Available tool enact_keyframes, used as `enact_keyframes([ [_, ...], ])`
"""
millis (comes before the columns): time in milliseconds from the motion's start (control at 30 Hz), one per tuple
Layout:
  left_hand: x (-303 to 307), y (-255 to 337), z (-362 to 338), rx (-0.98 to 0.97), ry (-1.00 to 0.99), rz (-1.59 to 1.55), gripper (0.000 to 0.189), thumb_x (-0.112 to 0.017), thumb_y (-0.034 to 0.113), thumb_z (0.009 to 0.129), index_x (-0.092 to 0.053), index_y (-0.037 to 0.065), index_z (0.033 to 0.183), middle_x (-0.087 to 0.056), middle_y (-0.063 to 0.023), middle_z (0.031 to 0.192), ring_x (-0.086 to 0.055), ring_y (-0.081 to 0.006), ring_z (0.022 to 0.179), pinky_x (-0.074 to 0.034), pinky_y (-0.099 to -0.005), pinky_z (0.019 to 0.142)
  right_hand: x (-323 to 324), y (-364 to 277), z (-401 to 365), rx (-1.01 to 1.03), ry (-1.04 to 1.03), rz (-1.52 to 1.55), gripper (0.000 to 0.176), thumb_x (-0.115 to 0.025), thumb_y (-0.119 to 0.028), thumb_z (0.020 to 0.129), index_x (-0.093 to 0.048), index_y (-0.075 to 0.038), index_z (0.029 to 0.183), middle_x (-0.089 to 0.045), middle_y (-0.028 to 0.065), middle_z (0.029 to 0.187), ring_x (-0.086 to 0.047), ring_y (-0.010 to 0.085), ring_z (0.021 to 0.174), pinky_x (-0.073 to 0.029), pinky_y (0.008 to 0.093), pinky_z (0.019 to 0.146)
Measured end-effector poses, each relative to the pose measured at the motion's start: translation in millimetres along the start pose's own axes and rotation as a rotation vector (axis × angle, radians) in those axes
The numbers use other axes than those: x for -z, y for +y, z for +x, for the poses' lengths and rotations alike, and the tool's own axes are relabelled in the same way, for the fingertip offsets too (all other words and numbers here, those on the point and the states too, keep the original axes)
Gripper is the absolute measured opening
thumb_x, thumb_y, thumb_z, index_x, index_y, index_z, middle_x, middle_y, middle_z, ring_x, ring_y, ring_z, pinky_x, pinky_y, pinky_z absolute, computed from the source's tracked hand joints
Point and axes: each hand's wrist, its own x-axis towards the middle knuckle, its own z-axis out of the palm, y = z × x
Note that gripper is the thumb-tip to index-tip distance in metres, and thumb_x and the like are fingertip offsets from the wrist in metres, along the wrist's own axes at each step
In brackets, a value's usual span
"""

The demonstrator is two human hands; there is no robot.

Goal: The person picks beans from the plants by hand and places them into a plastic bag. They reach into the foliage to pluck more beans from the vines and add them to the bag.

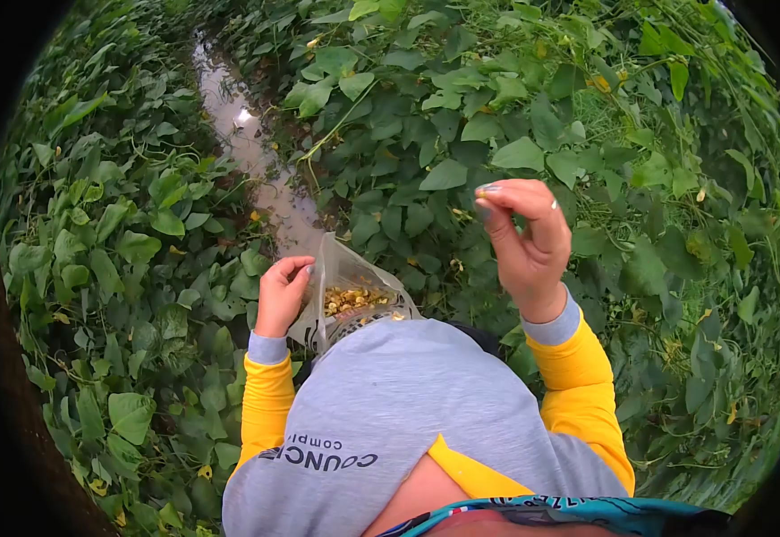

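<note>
from the head view, the left hand [283, 291] holds the rim of a clear bag [359, 273], with its fingers curled on the plastic. the bag is open and sits just in front of the belly, low in the middle of the view. small yellow bits [354, 300] lie in the bottom of it. the right hand [524, 237] is up in the air, to the right of the bag and apart from it. its fingertips are pinched close together. i cannot tell if something tiny is in the pinch.

here is what i think could go wrong. the bag is soft and held on one side only, so it could fold or tip. then the yellow bits would spill into the leaves [139, 251]. anything tiny in the pinch could drop before it gets over the bag mouth and be lost in the green. the water [247, 134] runs just past the bag, so a slip there would mean wet, muddy feet.

the count is two hands, one bag, one strip of water and one ring [554, 205] on the right hand. the yellow bits and the leaves are too many to count.
</note>
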Motion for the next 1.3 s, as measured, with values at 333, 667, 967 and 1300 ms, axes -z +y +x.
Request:
enact_keyframes([
  [333, -18.8, 88.6, 83.3, -0.162, -0.097, 0.179, 0.023, -0.065, 0.007, 0.098, -0.071, 0.0, 0.12, -0.072, -0.0009, 0.109, -0.063, -0.0075, 0.093, -0.052, -0.0251, 0.085, -25.2, 58.5, -107.1, -0.609, -0.371, -0.032, 0.014, -0.071, -0.01, 0.092, -0.075, -0.002, 0.103, -0.073, 0.0128, 0.113, -0.068, 0.0287, 0.105, -0.054, 0.0375, 0.09],
  [667, 58.6, 6.1, 7.9, 0.224, 0.174, 0.0, 0.027, -0.065, 0.009, 0.101, -0.069, 0.001, 0.126, -0.072, -0.0029, 0.113, -0.065, -0.0087, 0.098, -0.052, -0.0239, 0.085, 45.2, 77.6, -214.5, -1.046, -0.383, -0.108, 0.017, -0.069, -0.009, 0.094, -0.075, -0.001, 0.107, -0.074, 0.0108, 0.107, -0.069, 0.0227, 0.098, -0.054, 0.0322, 0.086],
  [967, 100.3, -17.1, -21.8, 0.403, 0.258, 0.129, 0.029, -0.066, 0.013, 0.101, -0.068, 0.002, 0.128, -0.073, -0.0061, 0.119, -0.069, -0.0127, 0.103, -0.054, -0.0261, 0.086, 13.0, 85.8, -242.6, -1.153, -0.503, -0.028, 0.02, -0.068, -0.01, 0.093, -0.074, -0.001, 0.111, -0.073, 0.0112, 0.106, -0.069, 0.0249, 0.096, -0.054, 0.0337, 0.084],
  [1300, 86.2, 8.4, 30.5, 0.306, 0.148, 0.139, 0.027, -0.067, 0.01, 0.1, -0.07, 0.002, 0.126, -0.073, 0.0008, 0.109, -0.061, -0.0046, 0.088, -0.049, -0.0203, 0.078, -44.6, 99.9, -238.1, -1.146, -0.434, 0.093, 0.02, -0.067, -0.009, 0.093, -0.074, -0.003, 0.11, -0.073, 0.0124, 0.106, -0.07, 0.0268, 0.095, -0.055, 0.035, 0.083],
])
